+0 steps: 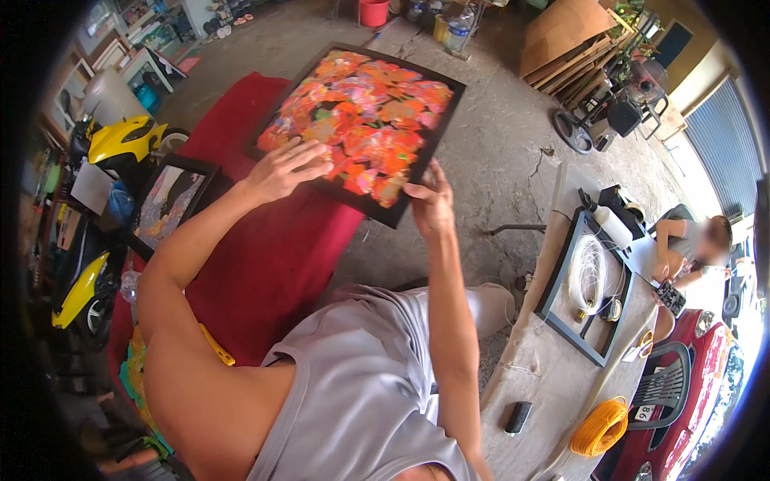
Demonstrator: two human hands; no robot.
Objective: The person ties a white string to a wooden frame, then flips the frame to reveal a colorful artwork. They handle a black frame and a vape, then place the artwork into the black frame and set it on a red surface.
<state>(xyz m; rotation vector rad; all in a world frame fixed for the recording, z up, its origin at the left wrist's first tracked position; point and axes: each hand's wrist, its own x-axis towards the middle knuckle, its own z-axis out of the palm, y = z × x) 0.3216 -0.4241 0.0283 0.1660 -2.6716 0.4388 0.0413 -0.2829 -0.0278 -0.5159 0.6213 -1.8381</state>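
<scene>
A framed painting (365, 120) of orange, red and pink flowers in a dark frame is tilted over the far end of the red cloth-covered table (249, 264). My right hand (433, 204) grips the frame at its near right corner, thumb on the front and fingers along the outer side. Stretched out at the near left of the painting, my left hand (289, 168) rests its fingers on or just over the picture surface. A second framed picture (168, 200), mostly grey, lies at the left edge of the red cloth.
On the right table (521, 377) are an empty dark frame (553, 268), coiled clear line (588, 272), a white bottle (611, 226), yellow cord (600, 426) and a black block (518, 417). A person (690, 244) sits beyond it. Yellow motorbike (124, 140) left; wood panels (565, 40) far right.
</scene>
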